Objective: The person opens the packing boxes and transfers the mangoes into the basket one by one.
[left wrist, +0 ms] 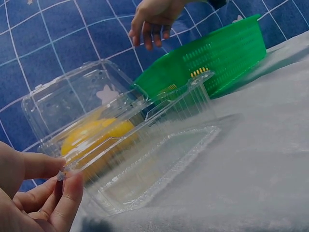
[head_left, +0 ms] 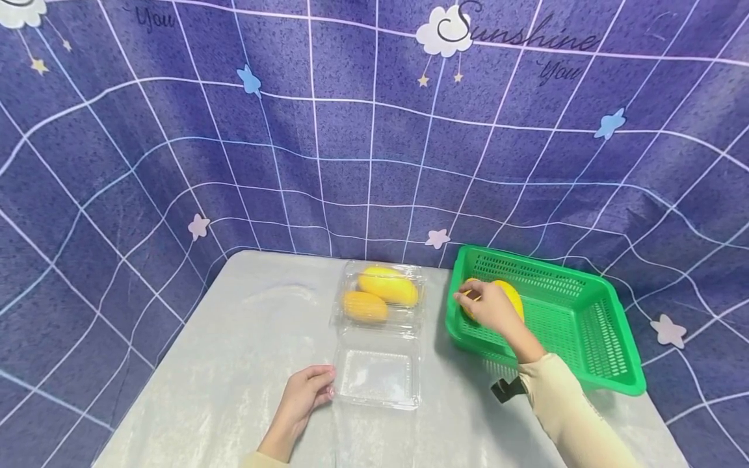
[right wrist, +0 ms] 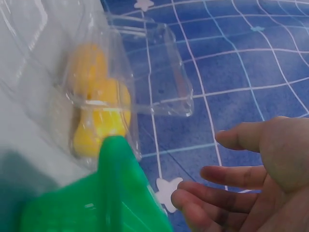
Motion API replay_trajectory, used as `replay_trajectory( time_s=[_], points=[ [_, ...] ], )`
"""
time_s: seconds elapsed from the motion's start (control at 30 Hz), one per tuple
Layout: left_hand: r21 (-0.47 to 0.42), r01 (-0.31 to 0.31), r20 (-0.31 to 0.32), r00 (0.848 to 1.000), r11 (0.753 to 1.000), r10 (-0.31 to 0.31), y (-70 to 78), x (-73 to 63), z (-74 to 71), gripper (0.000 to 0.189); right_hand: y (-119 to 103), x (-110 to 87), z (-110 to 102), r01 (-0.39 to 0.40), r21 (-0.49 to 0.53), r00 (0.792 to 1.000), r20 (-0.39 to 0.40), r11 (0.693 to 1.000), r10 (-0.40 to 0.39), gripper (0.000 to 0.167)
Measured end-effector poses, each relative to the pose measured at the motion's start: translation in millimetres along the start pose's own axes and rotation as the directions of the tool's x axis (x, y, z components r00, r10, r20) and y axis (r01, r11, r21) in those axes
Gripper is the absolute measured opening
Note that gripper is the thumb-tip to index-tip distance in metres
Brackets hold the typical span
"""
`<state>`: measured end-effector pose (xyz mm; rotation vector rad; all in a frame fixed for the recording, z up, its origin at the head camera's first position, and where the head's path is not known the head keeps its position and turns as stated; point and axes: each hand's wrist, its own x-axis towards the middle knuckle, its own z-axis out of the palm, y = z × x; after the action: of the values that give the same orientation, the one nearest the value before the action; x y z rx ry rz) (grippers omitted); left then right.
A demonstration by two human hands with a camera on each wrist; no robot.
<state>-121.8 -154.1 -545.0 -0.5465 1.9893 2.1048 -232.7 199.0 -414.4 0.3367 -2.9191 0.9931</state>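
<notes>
In the head view a clear plastic box (head_left: 421, 312) at the back of the table holds a long yellow mango-like fruit (head_left: 388, 286) and a shorter orange-yellow one (head_left: 365, 307). Nearer stands a clear plastic tray part (head_left: 377, 406); whether it joins the box I cannot tell. My left hand (head_left: 305, 393) pinches its left edge between thumb and fingers, as the left wrist view shows. My right hand (head_left: 486, 304) hovers over the left end of the green basket (head_left: 603, 331), its fingers loosely bent and holding nothing. Rounded yellow things (head_left: 510, 298) lie beneath it, partly hidden.
A pale grey cloth covers the table (head_left: 234, 370). Behind it and along both sides hangs a blue curtain (head_left: 351, 130) with a grid and stars. At the right wrist a black strap part (head_left: 506, 389) sticks out. The basket's raised rim stands right of the box.
</notes>
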Motion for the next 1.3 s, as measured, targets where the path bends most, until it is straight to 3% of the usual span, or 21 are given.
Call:
replay_trajectory(
  time_s=[0.2, 0.33, 0.6, 0.83, 1.13, 1.3],
  points=[
    [0.002, 0.002, 0.004, 1.0, 1.0, -0.002, 0.5, -1.0, 0.0, 0.041, -6.1, -12.4, 10.9, -0.004, 0.084, 1.0, 0.015, 0.996, 0.003, 0.029],
    [0.007, 0.0, 0.012, 1.0, 1.0, 0.0, 1.1, -1.7, -0.2, 0.041, -12.8, -22.9, 18.4, -0.061, 0.152, 0.997, 0.048, 0.986, 0.055, 0.03],
    [0.006, 0.004, 0.008, 1.0, 1.0, -0.004, -0.1, 0.4, -0.1, 0.041, -22.1, -35.7, 34.5, -0.078, 0.174, 0.996, 0.057, 0.982, 0.069, 0.026],
    [0.01, 0.009, 0.01, 1.0, 1.0, -0.01, -3.1, 2.4, -0.7, 0.043, -22.6, -45.3, 49.2, -0.131, 0.253, 0.99, 0.078, 0.959, 0.115, 0.024],
    [0.008, 0.005, 0.006, 1.0, 1.0, -0.005, -2.4, 0.6, 0.9, 0.042, -19.0, -59.6, 72.9, -0.17, 0.222, 0.985, 0.078, 0.96, 0.156, 0.023],
    [0.006, 0.001, 0.013, 1.0, 1.0, -0.001, -2.4, -0.3, 0.7, 0.045, -16.2, -69.4, 85.4, -0.121, 0.133, 0.992, 0.043, 0.984, 0.116, 0.022]
  ],
)
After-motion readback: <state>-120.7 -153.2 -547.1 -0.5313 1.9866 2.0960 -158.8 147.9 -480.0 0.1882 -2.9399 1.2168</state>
